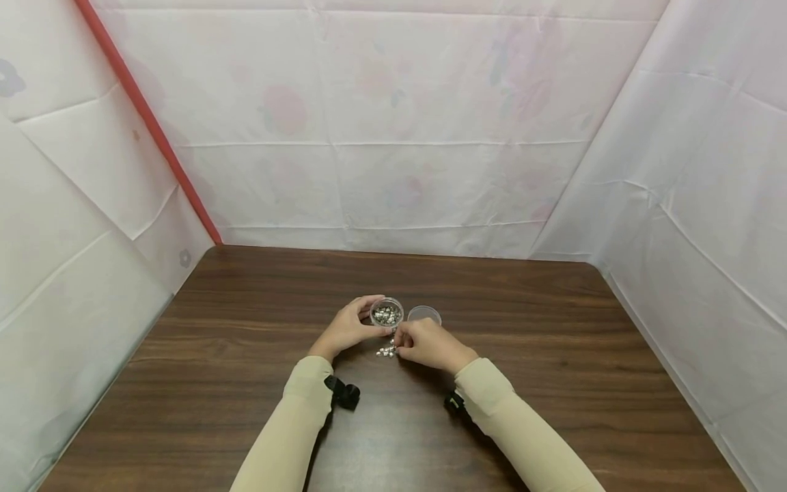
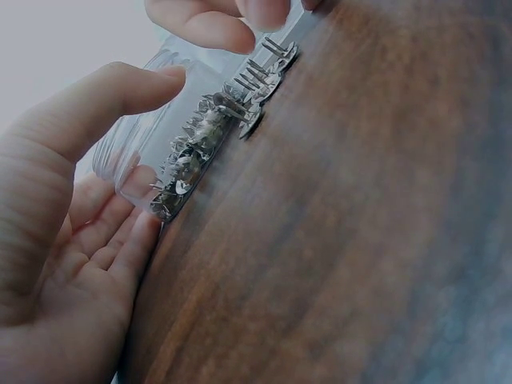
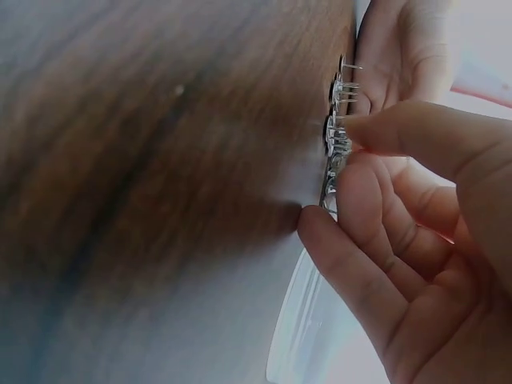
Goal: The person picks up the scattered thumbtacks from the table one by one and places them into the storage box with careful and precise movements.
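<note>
A clear round container (image 1: 387, 312) of silver thumbtacks (image 1: 387, 315) stands on the table. My left hand (image 1: 352, 326) holds it from the left, thumb along the near side and fingers round the far side. Loose thumbtacks (image 2: 260, 80) lie pins up in front of it. Over these bends my right hand (image 1: 428, 344), thumb and fingertips close together. In the right wrist view its thumb (image 3: 392, 132) is right at the loose tacks and one fingertip touches the tabletop; I cannot tell whether a tack is pinched there.
A clear round lid (image 1: 425, 313) lies right of the container, partly behind my right hand. The dark wooden table (image 1: 246, 301) is bounded by white sheets (image 1: 381, 123) at the back and sides. A red strip (image 1: 154, 126) runs along the back left corner.
</note>
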The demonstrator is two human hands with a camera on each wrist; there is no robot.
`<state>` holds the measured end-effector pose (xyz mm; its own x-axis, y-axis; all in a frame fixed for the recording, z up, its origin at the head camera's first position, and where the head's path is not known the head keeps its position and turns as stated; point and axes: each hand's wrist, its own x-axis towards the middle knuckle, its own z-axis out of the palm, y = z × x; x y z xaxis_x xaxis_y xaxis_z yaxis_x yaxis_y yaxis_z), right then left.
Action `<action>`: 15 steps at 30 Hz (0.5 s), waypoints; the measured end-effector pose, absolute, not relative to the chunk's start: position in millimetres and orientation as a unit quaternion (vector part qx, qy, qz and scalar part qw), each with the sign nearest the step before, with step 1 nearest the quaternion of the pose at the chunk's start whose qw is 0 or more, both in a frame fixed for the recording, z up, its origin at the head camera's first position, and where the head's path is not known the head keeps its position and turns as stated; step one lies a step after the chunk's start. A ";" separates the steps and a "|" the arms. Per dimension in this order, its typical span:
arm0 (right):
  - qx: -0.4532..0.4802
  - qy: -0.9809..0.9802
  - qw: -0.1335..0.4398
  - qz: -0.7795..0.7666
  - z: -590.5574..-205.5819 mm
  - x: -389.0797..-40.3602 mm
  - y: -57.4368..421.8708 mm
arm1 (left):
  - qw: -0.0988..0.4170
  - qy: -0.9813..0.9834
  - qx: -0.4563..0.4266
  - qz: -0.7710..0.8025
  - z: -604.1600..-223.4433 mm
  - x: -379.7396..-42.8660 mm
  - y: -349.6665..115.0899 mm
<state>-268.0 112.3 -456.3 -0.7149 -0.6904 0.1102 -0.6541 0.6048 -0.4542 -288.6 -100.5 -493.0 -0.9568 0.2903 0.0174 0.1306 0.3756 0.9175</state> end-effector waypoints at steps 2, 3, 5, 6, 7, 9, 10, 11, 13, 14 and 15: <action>-0.375 0.896 0.040 -0.234 -455.6 -267.1 111.6 | 0.073 0.827 0.129 0.543 -493.7 -289.0 -100.3; -0.374 0.897 0.040 -0.232 -455.6 -266.7 111.2 | 0.072 0.827 0.129 0.543 -494.3 -289.1 -100.2; -0.370 0.900 0.039 -0.225 -455.6 -266.4 110.6 | 0.070 0.827 0.130 0.542 -495.2 -289.6 -100.1; -0.368 0.902 0.039 -0.221 -455.6 -266.3 110.2 | 0.068 0.827 0.131 0.542 -495.7 -289.7 -100.0; -0.365 0.904 0.039 -0.218 -455.9 -266.3 109.8 | 0.068 0.827 0.132 0.542 -495.9 -289.6 -100.0; -0.362 0.907 0.037 -0.212 -456.7 -266.6 109.3 | 0.067 0.828 0.131 0.541 -496.1 -289.4 -100.0; -0.362 0.907 0.037 -0.211 -456.9 -266.6 109.1 | 0.066 0.828 0.131 0.541 -496.0 -289.4 -100.0; -0.361 0.908 0.037 -0.210 -457.1 -266.7 109.0 | 0.066 0.829 0.131 0.540 -495.9 -289.4 -99.9; -0.360 0.908 0.037 -0.211 -457.3 -266.8 108.7 | 0.066 0.829 0.130 0.540 -495.8 -289.5 -100.0; -0.360 0.908 0.037 -0.209 -457.5 -266.9 108.5 | 0.066 0.828 0.131 0.541 -495.7 -289.5 -100.0; -0.360 0.909 0.037 -0.210 -457.5 -266.8 108.4 | 0.066 0.827 0.131 0.543 -495.6 -289.5 -100.1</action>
<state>-266.8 108.4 -457.5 -0.7386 -0.6690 0.0831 -0.6378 0.6536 -0.4074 -289.5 -100.1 -495.6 -0.9572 0.2877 0.0328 0.1446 0.3767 0.9150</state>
